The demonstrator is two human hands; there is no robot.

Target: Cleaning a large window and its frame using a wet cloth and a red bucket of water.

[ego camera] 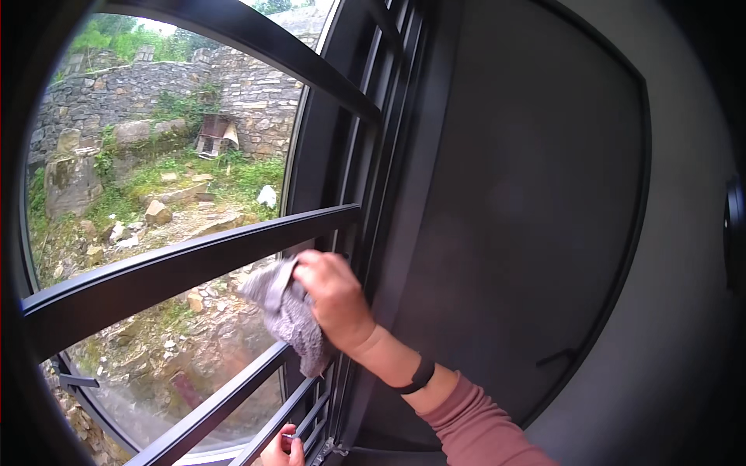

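A grey cloth (291, 317) hangs bunched from my right hand (335, 300), whose fingers are closed on its upper part. The hand is beside the dark vertical window frame, between the wide horizontal bar (192, 256) and a thinner bar (221, 402) below it. My left hand (282, 448) shows at the bottom edge with its fingers curled by the lower bars; whether it grips a bar cannot be told. The window pane (192, 361) lies behind the bars.
More dark metal bars (250, 46) cross the window higher up. A window handle (78, 381) is at the lower left. To the right stands a large dark panel (524, 221) beside a grey wall (685, 262). Outside are rocks and a stone wall (250, 99).
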